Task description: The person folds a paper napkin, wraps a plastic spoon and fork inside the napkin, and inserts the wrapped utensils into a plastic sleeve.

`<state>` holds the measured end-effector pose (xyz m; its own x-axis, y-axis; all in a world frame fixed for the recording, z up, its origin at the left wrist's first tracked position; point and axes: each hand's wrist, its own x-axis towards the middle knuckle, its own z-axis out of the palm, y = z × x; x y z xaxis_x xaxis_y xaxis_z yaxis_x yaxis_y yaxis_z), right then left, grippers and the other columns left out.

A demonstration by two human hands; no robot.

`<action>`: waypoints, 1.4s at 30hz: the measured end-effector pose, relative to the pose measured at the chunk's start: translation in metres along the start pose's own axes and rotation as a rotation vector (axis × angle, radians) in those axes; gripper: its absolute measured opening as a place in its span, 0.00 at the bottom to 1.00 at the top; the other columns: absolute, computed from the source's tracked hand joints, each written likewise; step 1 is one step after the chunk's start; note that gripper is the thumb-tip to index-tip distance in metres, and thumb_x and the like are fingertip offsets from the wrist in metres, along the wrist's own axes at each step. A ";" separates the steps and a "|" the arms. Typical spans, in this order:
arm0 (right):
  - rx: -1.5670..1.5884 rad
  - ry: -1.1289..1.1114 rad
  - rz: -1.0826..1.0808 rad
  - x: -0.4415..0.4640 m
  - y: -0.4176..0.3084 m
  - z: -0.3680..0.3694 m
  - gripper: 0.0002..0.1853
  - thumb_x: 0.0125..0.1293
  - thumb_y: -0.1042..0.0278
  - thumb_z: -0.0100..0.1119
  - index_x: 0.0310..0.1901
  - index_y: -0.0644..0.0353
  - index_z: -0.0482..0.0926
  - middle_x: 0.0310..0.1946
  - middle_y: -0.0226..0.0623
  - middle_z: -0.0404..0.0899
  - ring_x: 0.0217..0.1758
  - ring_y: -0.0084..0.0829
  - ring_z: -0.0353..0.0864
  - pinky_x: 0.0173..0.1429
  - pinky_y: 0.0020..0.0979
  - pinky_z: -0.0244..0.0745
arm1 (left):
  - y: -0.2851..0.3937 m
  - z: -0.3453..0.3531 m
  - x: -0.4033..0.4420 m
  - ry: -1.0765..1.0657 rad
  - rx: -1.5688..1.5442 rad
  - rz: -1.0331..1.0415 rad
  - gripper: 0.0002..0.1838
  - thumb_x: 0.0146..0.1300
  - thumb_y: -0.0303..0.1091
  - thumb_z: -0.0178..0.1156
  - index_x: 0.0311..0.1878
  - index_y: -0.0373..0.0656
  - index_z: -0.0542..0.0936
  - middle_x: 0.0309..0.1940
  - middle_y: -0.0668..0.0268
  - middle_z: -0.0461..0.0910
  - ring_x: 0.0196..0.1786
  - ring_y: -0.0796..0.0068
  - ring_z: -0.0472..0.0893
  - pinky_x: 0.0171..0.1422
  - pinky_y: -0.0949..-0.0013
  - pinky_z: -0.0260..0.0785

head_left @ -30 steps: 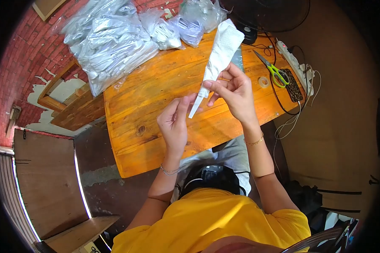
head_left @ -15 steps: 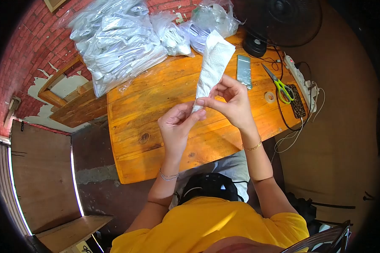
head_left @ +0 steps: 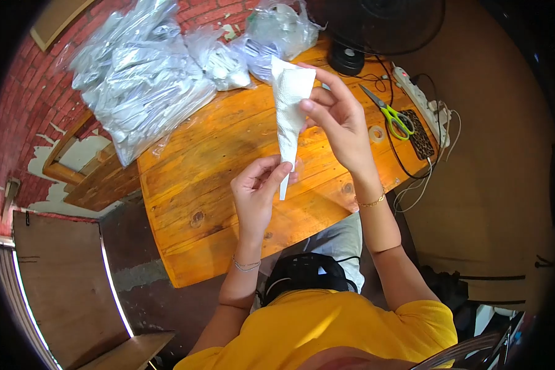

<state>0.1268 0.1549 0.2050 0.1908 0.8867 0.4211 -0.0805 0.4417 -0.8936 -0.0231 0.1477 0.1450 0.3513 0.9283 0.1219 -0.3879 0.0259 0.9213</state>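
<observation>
A white embossed paper napkin, wrapped into a narrow cone, is held up over the wooden table. From its lower tip sticks out a thin white handle; whatever it belongs to is hidden inside the paper. My left hand pinches the narrow lower end between thumb and fingers. Higher up, my right hand holds the napkin's right edge, thumb in front and fingers behind. A flat greenish packet is almost wholly covered by my right hand.
Clear plastic bags of white items lie along the table's back, with a smaller bag alongside. Green-handled scissors, a tape roll, a leopard-print phone and a power strip lie right. A fan stands behind the wooden table.
My right hand has moved from the napkin's lower part up to its wide top. The napkin now stands more upright, and the white handle shows below my left hand. The view has shifted slightly.
</observation>
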 end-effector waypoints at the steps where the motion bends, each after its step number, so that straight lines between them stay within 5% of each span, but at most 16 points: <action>1: -0.023 -0.003 -0.008 -0.001 -0.001 -0.002 0.21 0.61 0.77 0.56 0.55 0.66 0.66 0.33 0.33 0.77 0.34 0.17 0.75 0.31 0.18 0.70 | -0.003 0.002 0.001 -0.004 0.002 -0.003 0.09 0.60 0.25 0.56 0.41 0.30 0.77 0.30 0.60 0.79 0.30 0.77 0.78 0.35 0.74 0.73; 18: -0.392 -0.039 0.006 -0.037 -0.010 -0.027 0.12 0.54 0.77 0.61 0.42 0.67 0.75 0.31 0.32 0.80 0.32 0.16 0.76 0.38 0.19 0.72 | -0.020 0.026 0.001 -0.004 -0.043 0.023 0.10 0.60 0.25 0.57 0.44 0.30 0.75 0.33 0.63 0.79 0.32 0.80 0.78 0.38 0.76 0.73; 24: -0.318 0.047 0.051 -0.043 -0.019 -0.026 0.12 0.54 0.77 0.61 0.41 0.68 0.76 0.29 0.34 0.80 0.30 0.17 0.77 0.34 0.19 0.73 | -0.011 0.030 -0.002 -0.112 -0.035 -0.142 0.10 0.60 0.29 0.59 0.40 0.31 0.77 0.31 0.64 0.80 0.30 0.80 0.79 0.36 0.79 0.70; 30: -0.487 0.076 -0.066 -0.045 -0.026 -0.034 0.12 0.54 0.77 0.62 0.41 0.70 0.76 0.27 0.35 0.80 0.29 0.17 0.77 0.35 0.19 0.74 | -0.016 0.035 -0.010 -0.032 0.062 0.020 0.12 0.63 0.31 0.56 0.42 0.30 0.78 0.30 0.59 0.81 0.29 0.77 0.80 0.36 0.76 0.73; 36: -0.568 0.030 -0.095 -0.051 -0.030 -0.033 0.13 0.53 0.74 0.64 0.40 0.69 0.77 0.25 0.35 0.80 0.27 0.19 0.79 0.34 0.20 0.74 | -0.019 0.037 -0.011 0.088 0.061 0.106 0.10 0.62 0.30 0.58 0.39 0.31 0.81 0.31 0.66 0.80 0.31 0.85 0.76 0.36 0.81 0.70; 42: -0.539 0.065 -0.059 -0.052 -0.030 -0.030 0.12 0.53 0.74 0.64 0.39 0.68 0.77 0.25 0.36 0.80 0.26 0.20 0.79 0.34 0.21 0.74 | -0.013 0.035 -0.010 -0.080 -0.075 0.064 0.14 0.56 0.22 0.61 0.46 0.29 0.76 0.35 0.64 0.80 0.36 0.83 0.78 0.40 0.80 0.70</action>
<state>0.1486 0.0916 0.2054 0.2416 0.8448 0.4774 0.4418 0.3422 -0.8293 0.0081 0.1256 0.1448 0.3893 0.8965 0.2113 -0.4731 -0.0022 0.8810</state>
